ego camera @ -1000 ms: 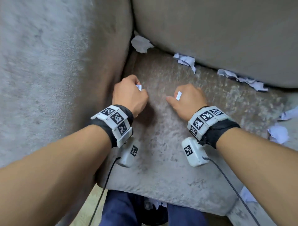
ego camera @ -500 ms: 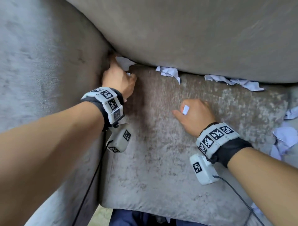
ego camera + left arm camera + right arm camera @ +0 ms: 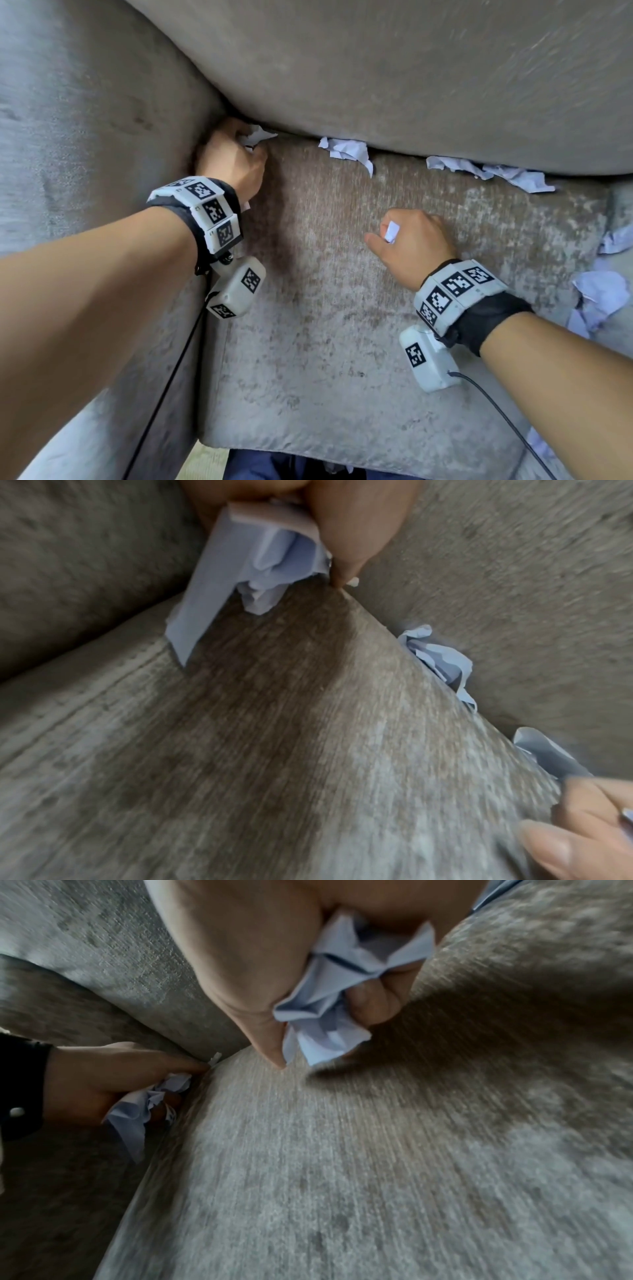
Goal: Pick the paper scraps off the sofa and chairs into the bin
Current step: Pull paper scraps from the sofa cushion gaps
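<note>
My left hand (image 3: 233, 157) is in the back left corner of the grey sofa seat (image 3: 329, 308), fingers curled round white paper scraps (image 3: 260, 561) and pinching the corner scrap (image 3: 257, 136) at the crease. My right hand (image 3: 411, 240) hovers over the middle of the seat and grips a crumpled wad of paper (image 3: 329, 1007). Two more crumpled scraps (image 3: 346, 152) (image 3: 493, 173) lie along the crease under the back cushion. No bin is in view.
The sofa arm (image 3: 85, 154) rises on the left and the back cushion (image 3: 411, 68) overhangs the crease. More scraps (image 3: 599, 298) lie on the neighbouring seat at right. My dark trousers (image 3: 274, 466) show below the seat's front edge.
My left hand has reached from mid-seat into the back left corner and closed on the scrap there. The right hand has shifted a little right, still gripping its paper.
</note>
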Demonstrator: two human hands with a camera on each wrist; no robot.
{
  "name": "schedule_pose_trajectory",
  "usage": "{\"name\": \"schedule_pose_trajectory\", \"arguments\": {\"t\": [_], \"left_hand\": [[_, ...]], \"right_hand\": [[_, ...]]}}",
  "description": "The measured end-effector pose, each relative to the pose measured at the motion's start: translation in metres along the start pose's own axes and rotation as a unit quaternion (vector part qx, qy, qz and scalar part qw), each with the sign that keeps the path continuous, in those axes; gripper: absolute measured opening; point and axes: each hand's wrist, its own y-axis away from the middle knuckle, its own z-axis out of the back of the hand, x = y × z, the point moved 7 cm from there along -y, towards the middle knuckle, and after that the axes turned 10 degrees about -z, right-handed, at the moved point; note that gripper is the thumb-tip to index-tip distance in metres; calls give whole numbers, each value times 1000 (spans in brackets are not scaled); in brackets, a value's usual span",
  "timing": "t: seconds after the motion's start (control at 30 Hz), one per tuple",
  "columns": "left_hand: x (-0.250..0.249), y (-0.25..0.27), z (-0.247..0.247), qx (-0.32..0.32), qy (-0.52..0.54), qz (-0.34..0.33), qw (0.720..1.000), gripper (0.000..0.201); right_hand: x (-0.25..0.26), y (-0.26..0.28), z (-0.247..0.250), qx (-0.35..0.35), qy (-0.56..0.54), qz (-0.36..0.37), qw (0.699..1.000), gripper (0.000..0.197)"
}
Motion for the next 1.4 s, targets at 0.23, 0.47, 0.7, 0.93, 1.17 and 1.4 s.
{"name": "schedule_pose_trajectory", "arguments": {"t": [0.23, 0.47, 0.7, 0.93, 1.17, 1.4], "left_hand": [[-2, 2, 3, -2, -9, 7, 1000, 13], [-5, 18, 3, 44, -6, 54, 998, 33], [-5, 47, 2, 37, 16, 57, 998, 44], [-7, 73, -2, 57, 120, 104, 986, 27], [-4, 101, 4, 80, 121, 55, 988, 4], [19, 118, 8, 83, 170, 72, 979, 9]], "right_hand": [[-2, 0, -5, -7, -10, 6, 1000, 35], [-5, -1, -5, -14, -23, 6, 1000, 36], [6, -2, 2, -23, -22, 5, 999, 39], [28, -8, 14, -45, -16, -7, 999, 44], [61, -20, 17, -57, -5, -9, 998, 25], [77, -21, 8, -69, 16, -10, 997, 55]]}}
